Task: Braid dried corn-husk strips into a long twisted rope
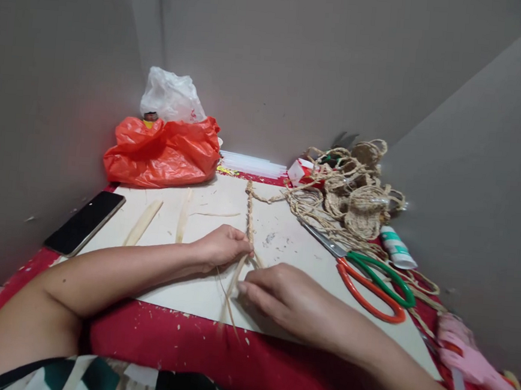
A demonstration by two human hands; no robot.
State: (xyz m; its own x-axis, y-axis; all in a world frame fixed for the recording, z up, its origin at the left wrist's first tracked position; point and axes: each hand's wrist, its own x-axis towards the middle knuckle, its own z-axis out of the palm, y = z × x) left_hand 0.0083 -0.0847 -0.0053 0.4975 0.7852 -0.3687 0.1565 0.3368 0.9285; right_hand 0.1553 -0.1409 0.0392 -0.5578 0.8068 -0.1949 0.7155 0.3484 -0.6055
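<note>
A braided cord of straw-coloured fibre [249,212] runs from the far part of the white board down to my hands, with loose strands [234,277] hanging below the braid. My left hand [225,244] is closed, pinching the lower end of the braid between thumb and fingers. Just to the right and nearer to me, my right hand [282,293] is closed with thumb and forefinger together at the loose fibre strands. Its other fingers are partly hidden behind the hand. Flat pale fibre strips [144,222] lie on the board left of the braid.
The white board [181,291] rests on a red cloth [164,331]. Scissors [362,275] and coiled braided cord [354,202] lie at right, near a white-green bottle [397,248] and pink glue gun [468,355]. A phone [86,222] and red plastic bag [164,154] are left.
</note>
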